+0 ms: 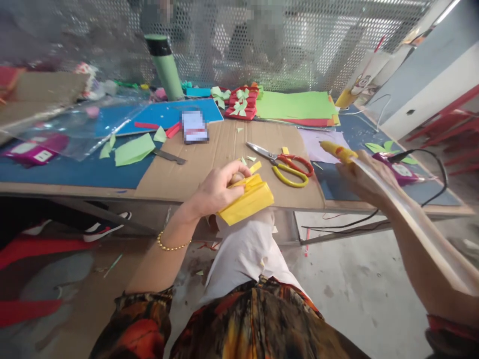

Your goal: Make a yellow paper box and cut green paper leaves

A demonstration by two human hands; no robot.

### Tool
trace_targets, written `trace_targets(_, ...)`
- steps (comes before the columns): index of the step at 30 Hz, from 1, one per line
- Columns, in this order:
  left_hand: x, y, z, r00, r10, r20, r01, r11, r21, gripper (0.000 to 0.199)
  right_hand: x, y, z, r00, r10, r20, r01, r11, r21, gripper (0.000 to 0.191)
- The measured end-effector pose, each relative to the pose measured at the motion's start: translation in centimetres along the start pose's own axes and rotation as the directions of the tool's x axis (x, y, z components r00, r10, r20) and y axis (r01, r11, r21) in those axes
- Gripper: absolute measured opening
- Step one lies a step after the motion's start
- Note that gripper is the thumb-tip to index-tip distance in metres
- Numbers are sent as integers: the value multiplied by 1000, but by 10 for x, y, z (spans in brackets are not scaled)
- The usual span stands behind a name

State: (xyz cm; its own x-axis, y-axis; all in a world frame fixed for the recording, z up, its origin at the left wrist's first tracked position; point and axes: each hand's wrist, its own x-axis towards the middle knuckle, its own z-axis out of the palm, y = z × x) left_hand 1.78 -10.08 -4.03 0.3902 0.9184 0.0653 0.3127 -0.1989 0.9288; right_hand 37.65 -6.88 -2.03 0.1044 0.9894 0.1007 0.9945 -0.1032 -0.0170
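My left hand [219,188] pinches a folded piece of yellow paper [249,204] at the table's front edge, above my lap. On the right, my right hand [364,179] is wrapped round a yellow glue gun [335,149]. Its tip points left, and a long translucent glue stick [419,219] runs back from it along my forearm. Between the hands lie scissors [288,163] with one red and one yellow handle loop, blades partly apart. Small yellow and pale green paper scraps [251,159] lie just beyond the yellow paper.
A cardboard sheet [224,144] covers the table's middle. Behind it are a phone [194,126], red pieces with green bows [241,102], green sheets [295,104] and a green bottle [164,70]. A knife blade [169,156] lies left. A black cable [443,174] loops at right.
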Motion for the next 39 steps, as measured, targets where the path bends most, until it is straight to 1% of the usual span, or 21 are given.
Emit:
trace_targets(3,-10,1,-6,998,15,60,-10,997,-79,29,16,-3,11,993,68,93,-54,988,-147,52)
trace_targets(5,-16,2,-11,997,15,76,-7,994,-110,31,23,-1,16,994,41,100,-20,980,-199,59)
trace_targets(7,-22,5,-15,998,9,66,-1,992,-126,33,25,3,18,995,-7,98,29,976,-217,59)
trace_targets(9,-28,9,-18,999,-7,44,13,991,-132,35,23,9,15,995,-68,69,80,978,-195,52)
trace_targets(10,-31,11,-19,999,-15,32,19,991,-135,36,19,11,12,994,-102,25,105,980,-166,47)
trace_targets(12,-36,15,-20,1000,-17,3,18,990,-140,36,8,9,4,977,-152,-147,146,988,-47,38)
trace_targets(13,-38,16,-20,1000,-8,-8,7,990,-144,36,1,4,0,949,-179,-259,202,977,62,34)
trace_targets(14,-40,18,-19,1000,8,-14,-10,989,-147,37,-7,-2,-5,908,-189,-374,280,938,204,28)
trace_targets(15,-42,20,-18,999,29,-13,-31,989,-146,39,-15,-11,-9,869,-205,-450,385,853,354,22)
trace_targets(16,-43,22,-18,999,53,-11,-54,988,-143,41,-22,-22,-12,840,-233,-490,482,736,476,19)
trace_targets(17,-45,25,-17,997,74,-9,-74,988,-136,42,-29,-34,-15,809,-237,-538,550,628,551,16)
trace_targets(18,-47,28,-16,996,90,-10,-90,988,-128,43,-35,-46,-18,788,-243,-566,595,539,596,16)
trace_targets(20,-51,36,-14,994,101,-30,-104,988,-111,42,-43,-71,-21,775,-286,-564,632,339,696,15)
trace_targets(22,-55,44,-11,993,106,-43,-110,988,-110,42,-48,-91,-21,811,-331,-483,543,116,832,16)
trace_targets(24,-58,51,-7,993,116,-22,-118,985,-127,44,-52,-106,-19,808,-408,-425,443,-56,895,23)
trace_targets(27,-59,56,-1,995,96,35,-89,982,-165,40,-58,-115,-14,794,-470,-385,312,-228,922,40)
trace_targets(29,-59,58,3,994,69,85,-51,980,-192,36,-63,-115,-11,789,-490,-371,264,-274,925,39)
trace_targets(31,-58,60,5,987,61,147,-28,976,-215,35,-66,-111,-11,776,-507,-375,270,-271,924,32)
trace_targets(34,-57,62,6,973,92,213,-39,970,-240,36,-69,-103,-17,709,-571,-414,336,-243,910,25)
trace_targets(36,-56,63,7,967,121,222,-65,967,-245,35,-70,-100,-22,666,-603,-439,374,-240,896,23)
trace_targets(39,-55,64,9,969,137,207,-89,970,-225,30,-72,-98,-28,664,-614,-427,392,-201,898,27)
